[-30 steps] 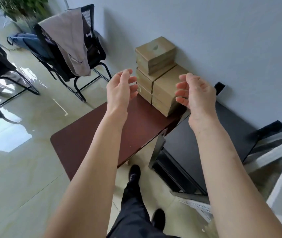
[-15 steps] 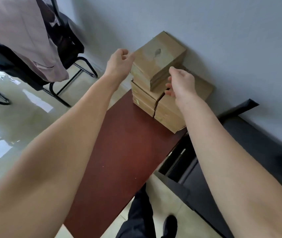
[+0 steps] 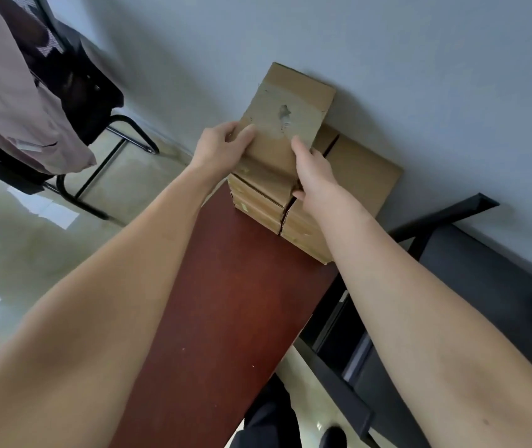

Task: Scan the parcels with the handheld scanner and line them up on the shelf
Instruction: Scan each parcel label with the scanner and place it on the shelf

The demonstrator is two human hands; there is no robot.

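At the far end of the red-brown bench (image 3: 225,318), hard against the grey wall (image 3: 387,59), both hands have now closed in on the top parcel (image 3: 285,118) — half a second ago they were only arriving at the stack, a second ago they were hanging open in mid-air! The left hand (image 3: 217,147) grips the parcel's left edge, thumb laid across the top face, the other fingers wrapped out of sight down the side. The right hand (image 3: 314,171) clamps the right edge, thumb up on the cardboard, fingers curled under at the near corner. The parcel sits on the stack of parcels (image 3: 258,202), tilted a little; whether it has left the stack yet, I cannot tell. A second pile of parcels (image 3: 364,176) stands just beside it on the right. So the pick-up looks secured, and the lift should come next. No scanner in view anywhere, so scanning is not yet started. The dark shelf unit (image 3: 484,279) waits to the right, nothing visibly lined up on it.
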